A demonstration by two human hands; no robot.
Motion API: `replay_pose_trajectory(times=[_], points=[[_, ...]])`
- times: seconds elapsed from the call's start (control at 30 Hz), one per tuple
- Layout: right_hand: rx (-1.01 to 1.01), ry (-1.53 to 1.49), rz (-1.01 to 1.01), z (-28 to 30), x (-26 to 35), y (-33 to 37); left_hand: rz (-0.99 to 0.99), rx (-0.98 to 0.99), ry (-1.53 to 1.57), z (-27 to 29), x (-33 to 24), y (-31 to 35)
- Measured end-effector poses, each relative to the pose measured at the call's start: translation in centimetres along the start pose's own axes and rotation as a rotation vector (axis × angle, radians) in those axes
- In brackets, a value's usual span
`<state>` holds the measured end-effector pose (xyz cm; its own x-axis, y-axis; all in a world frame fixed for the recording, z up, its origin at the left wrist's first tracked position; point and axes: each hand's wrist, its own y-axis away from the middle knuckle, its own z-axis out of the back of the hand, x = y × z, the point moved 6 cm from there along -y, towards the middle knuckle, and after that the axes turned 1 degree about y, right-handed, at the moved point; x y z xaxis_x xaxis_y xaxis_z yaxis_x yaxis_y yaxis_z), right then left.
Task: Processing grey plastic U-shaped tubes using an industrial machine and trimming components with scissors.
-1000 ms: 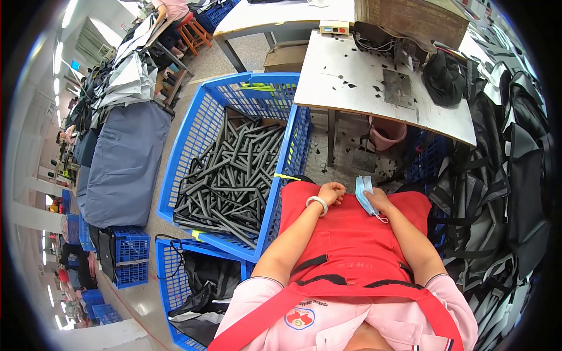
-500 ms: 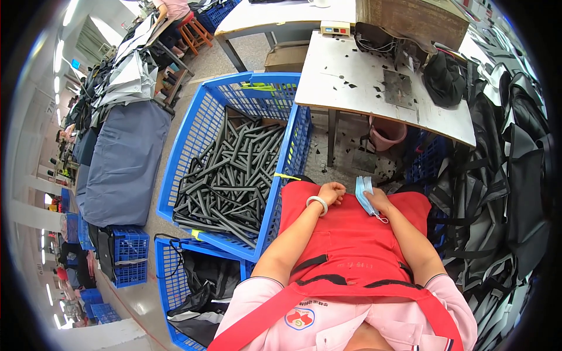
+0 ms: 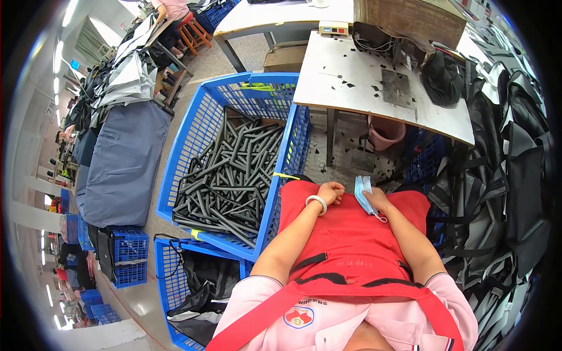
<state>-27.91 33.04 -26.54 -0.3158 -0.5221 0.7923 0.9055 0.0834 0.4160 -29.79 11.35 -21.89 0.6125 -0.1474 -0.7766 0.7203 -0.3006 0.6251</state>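
Note:
My left hand (image 3: 331, 193) rests on the red apron (image 3: 333, 240) over my lap, its fingers loosely curled in, with nothing visible in them. A pale bangle (image 3: 317, 203) circles that wrist. To its right, my right hand (image 3: 378, 201) is closed on a light blue face mask (image 3: 363, 193) at the apron's far edge. The mask is folded and stands partly upright, and a white ear loop (image 3: 380, 219) hangs below the fingers. The two hands are a short distance apart.
A blue crate (image 3: 266, 234) full of dark tubes stands at my left. Ahead is a white worktable (image 3: 328, 76) with black scraps and a machine, a pink bucket (image 3: 386, 133) beneath it. Dark bag pieces (image 3: 480, 193) pile up at right. A person (image 3: 171, 11) works far left.
Both hands hold the same pose, and the mask stays in my right hand. Only a very slight shift of the view shows.

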Motion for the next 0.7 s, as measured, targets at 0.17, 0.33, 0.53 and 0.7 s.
replay_pose_trajectory(times=[0.17,0.33,0.53,0.7], points=[[-0.010,0.020,0.005,0.1,0.3,0.1,0.001,-0.002,0.003,0.0,0.2,-0.1],[0.007,-0.034,-0.056,0.0,0.3,0.4,0.018,-0.020,-0.013,0.1,0.4,-0.2],[0.010,-0.058,-0.052,0.1,0.9,0.8,0.017,-0.023,-0.024,0.2,0.5,-0.4],[0.008,-0.035,-0.019,0.2,1.0,0.7,-0.014,-0.022,0.008,0.1,0.4,-0.4]])
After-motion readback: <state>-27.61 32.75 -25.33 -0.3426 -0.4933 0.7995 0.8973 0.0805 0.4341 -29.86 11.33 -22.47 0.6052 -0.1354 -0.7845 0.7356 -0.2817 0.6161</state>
